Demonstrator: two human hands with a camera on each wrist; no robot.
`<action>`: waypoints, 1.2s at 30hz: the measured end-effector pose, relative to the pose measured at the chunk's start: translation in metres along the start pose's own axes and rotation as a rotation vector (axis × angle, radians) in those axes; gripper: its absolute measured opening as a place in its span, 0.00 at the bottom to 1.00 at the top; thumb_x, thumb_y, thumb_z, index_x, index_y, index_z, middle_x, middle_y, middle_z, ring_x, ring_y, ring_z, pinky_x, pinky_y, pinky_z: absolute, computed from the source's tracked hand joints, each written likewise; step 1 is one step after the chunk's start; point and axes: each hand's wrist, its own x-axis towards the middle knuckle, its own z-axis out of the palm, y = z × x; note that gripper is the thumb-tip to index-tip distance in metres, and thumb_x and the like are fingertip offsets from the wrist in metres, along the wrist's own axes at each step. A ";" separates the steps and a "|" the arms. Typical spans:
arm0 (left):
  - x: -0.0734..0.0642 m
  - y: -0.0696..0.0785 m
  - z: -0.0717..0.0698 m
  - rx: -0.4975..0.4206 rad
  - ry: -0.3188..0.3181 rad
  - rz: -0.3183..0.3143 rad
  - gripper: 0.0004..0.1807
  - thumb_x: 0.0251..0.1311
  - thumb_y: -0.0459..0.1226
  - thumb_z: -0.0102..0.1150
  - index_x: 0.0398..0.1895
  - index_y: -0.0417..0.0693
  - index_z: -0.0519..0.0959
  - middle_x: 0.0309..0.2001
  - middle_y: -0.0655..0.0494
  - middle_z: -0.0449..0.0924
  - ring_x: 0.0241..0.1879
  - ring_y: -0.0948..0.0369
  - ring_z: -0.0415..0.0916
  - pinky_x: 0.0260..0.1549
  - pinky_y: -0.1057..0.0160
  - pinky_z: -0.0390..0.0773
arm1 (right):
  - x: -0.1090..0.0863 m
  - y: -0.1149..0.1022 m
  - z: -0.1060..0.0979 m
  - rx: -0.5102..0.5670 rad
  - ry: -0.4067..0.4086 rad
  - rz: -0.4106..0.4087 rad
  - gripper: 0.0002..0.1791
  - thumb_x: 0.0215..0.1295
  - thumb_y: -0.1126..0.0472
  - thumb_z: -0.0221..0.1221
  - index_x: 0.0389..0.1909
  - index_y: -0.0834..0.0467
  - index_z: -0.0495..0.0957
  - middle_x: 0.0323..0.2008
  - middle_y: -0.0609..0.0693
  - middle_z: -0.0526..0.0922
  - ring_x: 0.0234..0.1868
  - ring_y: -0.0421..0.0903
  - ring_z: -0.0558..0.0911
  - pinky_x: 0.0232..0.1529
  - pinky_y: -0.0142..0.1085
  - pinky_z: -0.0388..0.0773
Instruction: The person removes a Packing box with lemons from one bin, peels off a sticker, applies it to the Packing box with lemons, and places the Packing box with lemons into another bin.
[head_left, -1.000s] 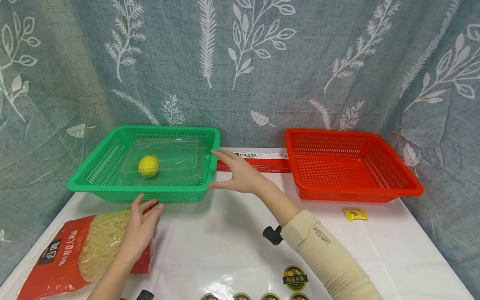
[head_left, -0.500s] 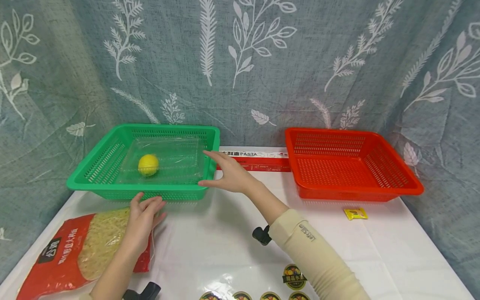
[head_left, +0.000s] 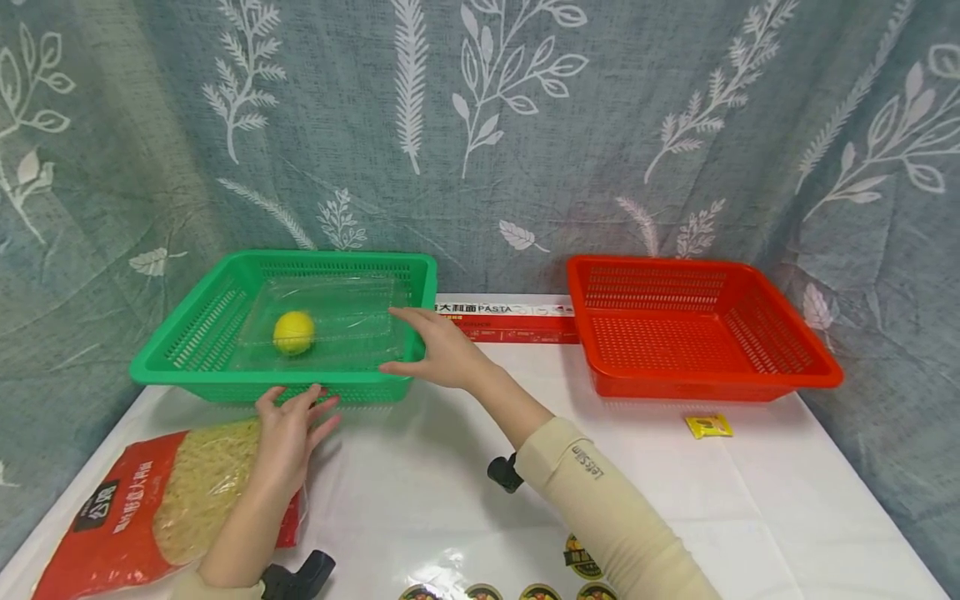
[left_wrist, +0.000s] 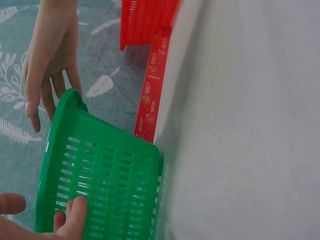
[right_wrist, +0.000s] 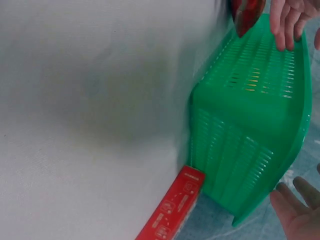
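Grey-green cloth, printed with white sprigs, forms the curtain (head_left: 337, 125) across the top of the frame. Below it spreads the white table (head_left: 420, 475). At left centre sits the green basket (head_left: 213, 379), slightly wider in view than the red basket (head_left: 712, 383) at right centre. Lower left lies a bag of pasta (head_left: 183, 492) with a red printed end. Inside the green basket is a clear plastic container (head_left: 352, 312). Between the baskets runs a red-and-white box (head_left: 517, 327) (lettered PASTA). Both hands are released, fingers apart: the right hand (head_left: 442, 350) at the green basket's right side, the left hand (head_left: 288, 437) by its front wall; I cannot tell whether either touches. Round stickers (head_left: 540, 592) line the bottom edge. A lemon (head_left: 294, 333) shows at the container's left part, and a yellow packet (head_left: 708, 426) lies below the red basket.
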 end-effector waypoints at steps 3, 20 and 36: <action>0.004 0.000 0.004 -0.055 0.042 0.007 0.35 0.68 0.42 0.40 0.63 0.47 0.28 0.50 0.53 0.61 0.40 0.71 0.75 0.46 0.69 0.75 | 0.002 -0.001 0.001 -0.011 0.002 0.001 0.43 0.52 0.40 0.62 0.68 0.49 0.57 0.66 0.51 0.61 0.66 0.48 0.59 0.62 0.43 0.63; 0.014 -0.004 0.024 -0.254 0.180 0.117 0.28 0.67 0.36 0.42 0.56 0.45 0.34 0.47 0.52 0.59 0.36 0.66 0.74 0.39 0.68 0.78 | 0.016 -0.006 0.003 -0.015 0.031 -0.011 0.42 0.54 0.42 0.62 0.67 0.53 0.59 0.64 0.51 0.63 0.65 0.47 0.61 0.61 0.41 0.64; 0.015 -0.008 0.029 -0.330 0.209 0.154 0.26 0.66 0.34 0.42 0.56 0.49 0.38 0.46 0.53 0.58 0.45 0.60 0.70 0.45 0.65 0.76 | 0.031 -0.016 0.006 0.002 -0.005 0.058 0.42 0.54 0.41 0.61 0.67 0.53 0.58 0.65 0.49 0.63 0.66 0.48 0.59 0.61 0.41 0.63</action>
